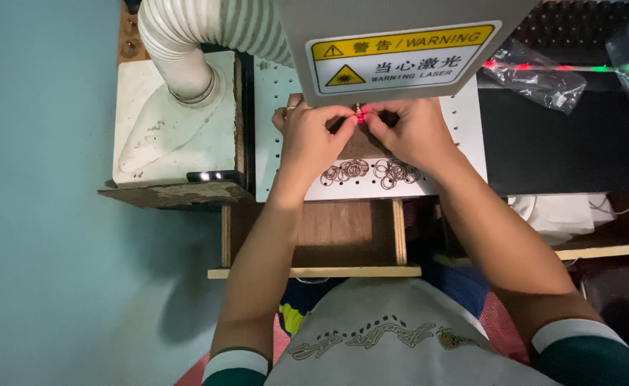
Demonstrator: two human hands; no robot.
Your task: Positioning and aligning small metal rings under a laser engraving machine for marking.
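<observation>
- Setting: a teal wall or floor surface fills the left of the view; a white perforated work plate point(464, 121) sits at centre on a wooden frame point(314, 271).
- Overhead: a grey machine head point(400, 21) with a yellow and white warning label point(400, 58) hangs directly above the plate.
- Left of plate: a ribbed white extraction hose point(200, 36) enters a worn white box point(171, 121) just beside the plate edge.
- Left hand point(313, 139): positioned under the machine head, thumb and forefinger pressed together, pinching a small metal piece point(359, 113); the remaining fingers are curled.
- Right hand point(409, 132): opposite the left, fingertips meeting the same small piece in a pinch; both hands touch at the fingertips.
- Held piece: located between the two hands, above the plate, below the label; a red light spot shows on it. Its exact shape cannot be told.
- Loose stock: two heaps of thin metal rings point(368, 171) lie on the plate, just beside the wrists on the near side.
- Right of plate: a black surface point(565, 150) with clear plastic bags point(536, 75) at its far edge.
</observation>
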